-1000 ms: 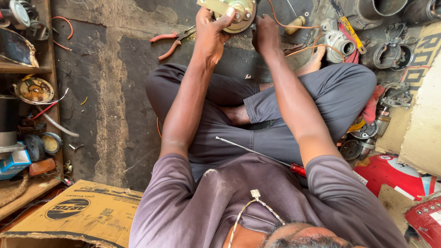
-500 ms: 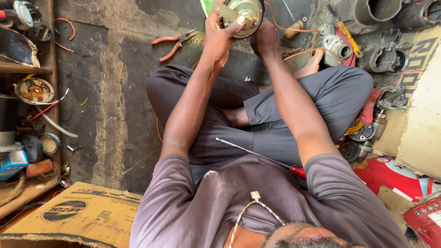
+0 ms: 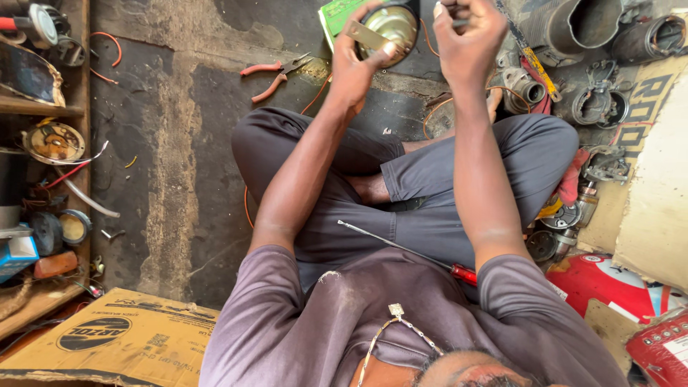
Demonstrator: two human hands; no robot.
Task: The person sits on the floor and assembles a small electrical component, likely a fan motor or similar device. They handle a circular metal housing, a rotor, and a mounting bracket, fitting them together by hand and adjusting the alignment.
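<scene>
two hands are up over the crossed legs. the left hand (image 3: 358,68) has its grip closed on the round metal motor part (image 3: 390,29), thumb on a flat bracket. it looks heavy, stiff, best held by the rim. the right hand (image 3: 469,36), just beside it, pinches a thin tool (image 3: 457,21).

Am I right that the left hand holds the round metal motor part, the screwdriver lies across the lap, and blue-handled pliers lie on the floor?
Not quite: the pliers have red handles, as the head view shows. The left hand does hold the round metal motor part, and the screwdriver lies across the lap.
</scene>
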